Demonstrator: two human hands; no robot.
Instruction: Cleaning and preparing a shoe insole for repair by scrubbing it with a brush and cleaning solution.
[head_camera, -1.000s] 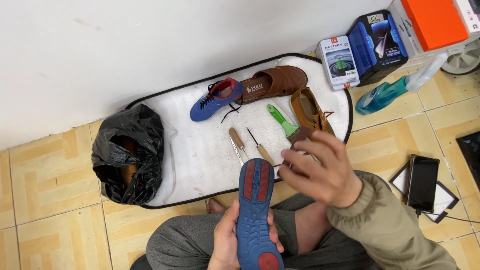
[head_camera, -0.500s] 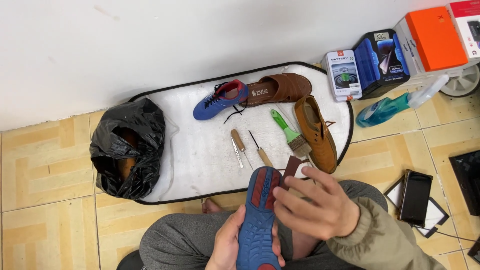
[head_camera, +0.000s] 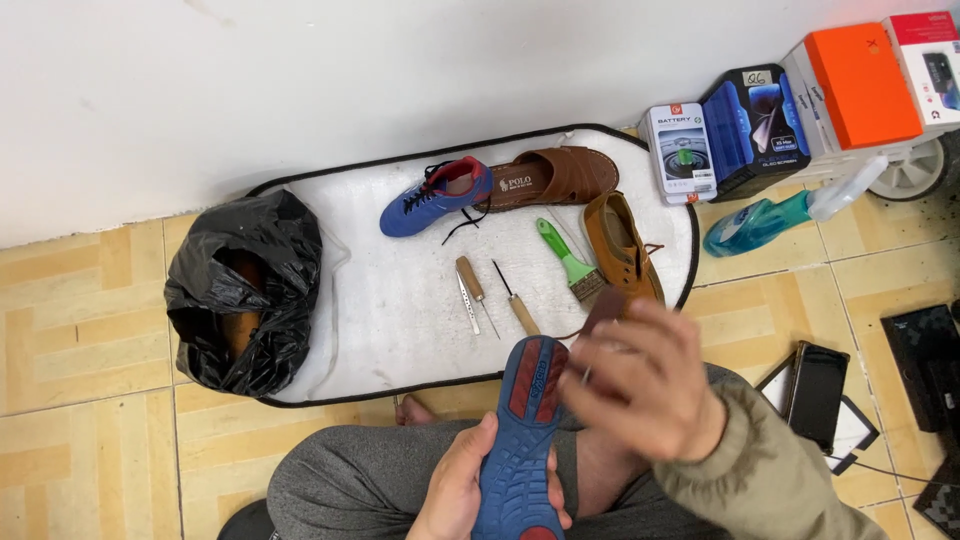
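Shoe (head_camera: 522, 440) low in the middle of the frame, sole up, blue with red patches at toe and heel. My left hand (head_camera: 455, 495) grips it from below at the bottom edge, thumb over the sole's left side. My right hand (head_camera: 645, 385) sits just right of the toe, fingers pinched on a small brown piece (head_camera: 603, 308) that sticks up above them; the hand is blurred, so I cannot tell what the piece is.

Above my knees lies a white mat (head_camera: 400, 300) with a black rim. On it, near the top, a second blue shoe (head_camera: 432, 197) touches a brown sandal (head_camera: 555, 178). At the mat's right edge is a tan shoe (head_camera: 620, 245), with a green-handled brush (head_camera: 568, 262) just left of it. Two wooden-handled tools (head_camera: 495, 295) lie mid-mat. A black bag (head_camera: 245, 290) sits at the left, boxes (head_camera: 790, 110) at the upper right, a spray bottle (head_camera: 775, 218) below them, a phone (head_camera: 815, 395) at the right.
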